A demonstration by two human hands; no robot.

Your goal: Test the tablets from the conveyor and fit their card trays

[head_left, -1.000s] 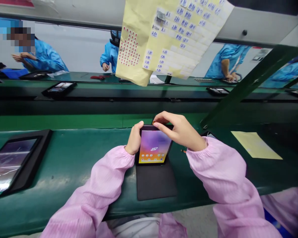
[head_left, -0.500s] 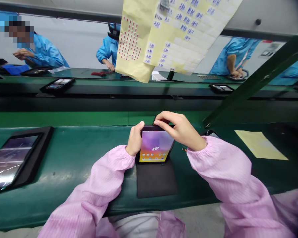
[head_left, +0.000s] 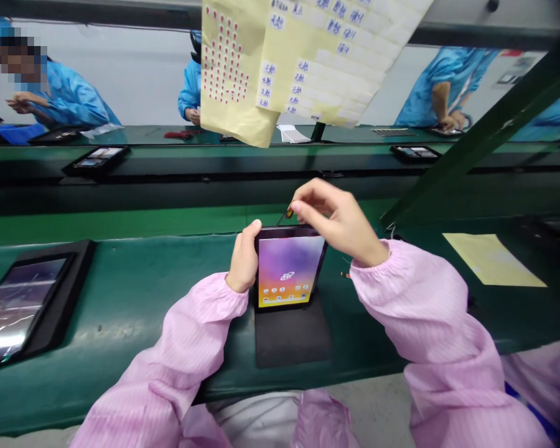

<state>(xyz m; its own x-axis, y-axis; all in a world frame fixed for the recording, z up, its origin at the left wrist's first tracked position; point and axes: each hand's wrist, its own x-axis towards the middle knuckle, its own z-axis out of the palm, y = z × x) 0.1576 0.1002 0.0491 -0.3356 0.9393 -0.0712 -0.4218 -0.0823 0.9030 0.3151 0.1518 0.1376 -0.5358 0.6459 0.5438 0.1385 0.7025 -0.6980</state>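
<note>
A tablet [head_left: 289, 267] stands upright, its lit screen showing a purple-to-orange home page. Its lower edge is at the far end of a flat black pad [head_left: 293, 339]. My left hand [head_left: 243, 258] grips the tablet's left edge, thumb at the top corner. Above the top edge, my right hand [head_left: 333, 218] pinches a small dark piece with an orange-yellow spot [head_left: 289, 213]; its exact kind is too small to tell. A thin dark line runs from that piece down toward the tablet's top edge. The back of the tablet is hidden.
Another tablet [head_left: 23, 305] lies on a black pad at the left. A yellow sheet [head_left: 494, 258] lies at the right of the green bench [head_left: 168, 348]. Yellow papers [head_left: 308, 68] hang ahead beside a slanted green beam [head_left: 485, 134]. Co-workers in blue sit beyond.
My right hand has lifted from the tablet's top edge, and the small dark piece in its fingers now shows. My left hand keeps its grip on the tablet. The view has shifted slightly.
</note>
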